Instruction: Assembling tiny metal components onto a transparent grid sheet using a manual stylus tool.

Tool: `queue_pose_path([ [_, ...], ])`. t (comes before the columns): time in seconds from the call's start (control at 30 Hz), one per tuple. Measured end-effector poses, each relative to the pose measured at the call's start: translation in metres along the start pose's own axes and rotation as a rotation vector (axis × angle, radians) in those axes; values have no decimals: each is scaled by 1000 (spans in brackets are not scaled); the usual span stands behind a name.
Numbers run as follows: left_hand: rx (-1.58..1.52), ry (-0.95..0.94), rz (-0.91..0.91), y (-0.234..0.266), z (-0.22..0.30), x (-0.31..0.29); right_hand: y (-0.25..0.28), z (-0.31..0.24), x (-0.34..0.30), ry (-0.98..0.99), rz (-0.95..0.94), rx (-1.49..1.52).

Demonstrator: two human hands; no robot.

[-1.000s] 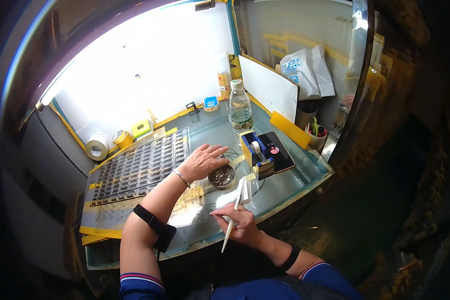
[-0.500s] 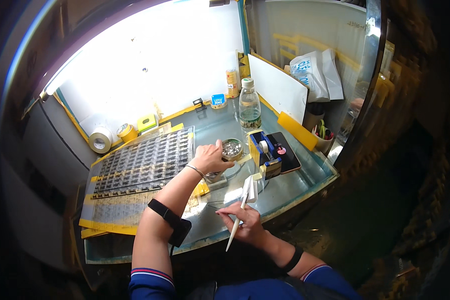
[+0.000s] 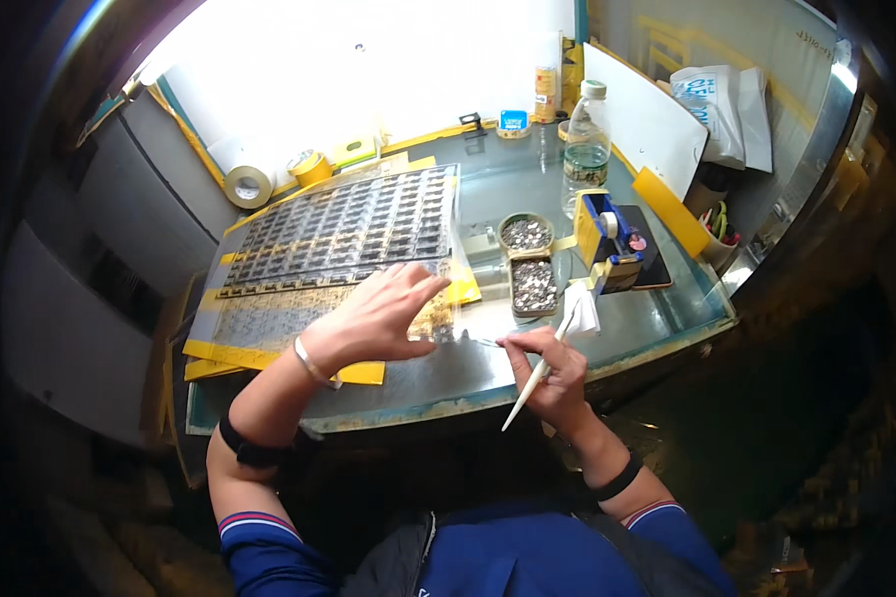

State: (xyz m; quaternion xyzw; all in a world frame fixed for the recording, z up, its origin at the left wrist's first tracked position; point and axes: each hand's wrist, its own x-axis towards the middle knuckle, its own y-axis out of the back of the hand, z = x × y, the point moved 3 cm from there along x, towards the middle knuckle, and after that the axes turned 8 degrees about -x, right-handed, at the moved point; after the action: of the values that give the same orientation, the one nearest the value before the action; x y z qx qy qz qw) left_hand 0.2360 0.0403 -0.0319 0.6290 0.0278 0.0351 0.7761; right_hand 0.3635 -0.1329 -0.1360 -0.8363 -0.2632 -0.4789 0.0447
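Observation:
My left hand [image 3: 380,310] hovers over the near right part of the gridded tray [image 3: 338,234], fingers apart, with nothing visible in it. My right hand [image 3: 560,383] grips a slim white pen-shaped stick [image 3: 520,406], slanting through the fingers. Its thumb and forefinger meet at the tip; whether something tiny sits between them cannot be made out. Beyond that hand stand a round container [image 3: 526,251] and a rectangular container [image 3: 514,298], both filled with small shiny pieces. Dark parts fill the tray's far rows in a repeating pattern.
A blue tape dispenser [image 3: 595,224] stands beside a dark phone [image 3: 655,261]. Behind them is a clear bottle [image 3: 585,149]. Tape rolls [image 3: 248,186] line the tray's far left. A folded white paper [image 3: 584,310] lies near the glass table's front edge [image 3: 657,360].
My left hand has drawn back left from the containers to the tray, uncovering the rectangular one. My right hand still holds the white stick. The whole view has shifted.

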Motion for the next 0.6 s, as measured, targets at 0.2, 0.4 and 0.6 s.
queue_pose_path([
  [0.2,179,159,282,-53,-30,-55,-7,-7,1,48,-43,-76],
  [0.4,132,-2,517,-61,-28,-50,-4,-1,-2,-25,-66,-60],
  [0.6,141,140,573,-58,-59,-68,-5,-3,1,15,-62,-80],
])
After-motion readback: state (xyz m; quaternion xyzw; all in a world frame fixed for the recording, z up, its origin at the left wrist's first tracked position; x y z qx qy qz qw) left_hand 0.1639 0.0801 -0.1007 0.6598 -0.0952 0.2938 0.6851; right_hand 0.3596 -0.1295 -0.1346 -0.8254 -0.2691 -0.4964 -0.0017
